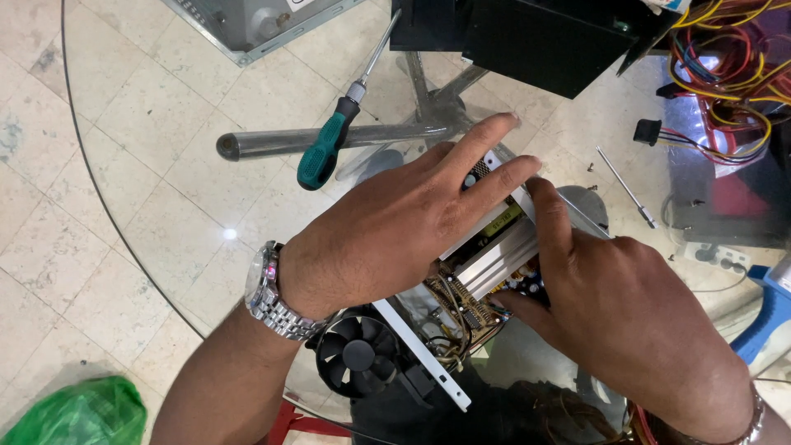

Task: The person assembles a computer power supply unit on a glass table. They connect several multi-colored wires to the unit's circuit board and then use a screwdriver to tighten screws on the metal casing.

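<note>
An opened power supply unit [486,255] lies on a round glass table [148,206], showing grey heat sinks, a circuit board and a black fan [356,356] on its white casing. My left hand [395,222] lies flat over the top of the unit, fingers stretched across the heat sinks. My right hand [614,305] grips the unit's right side, its index finger on the heat sink and its thumb by the capacitors. A metal watch sits on my left wrist.
A green-handled screwdriver [334,140] lies on the glass up left of the hands. A thin metal rod [624,188] and small screws lie to the right. A black case [535,37], a bundle of coloured wires [725,66], a grey metal cover [247,25] and a green bag [74,412] surround the table.
</note>
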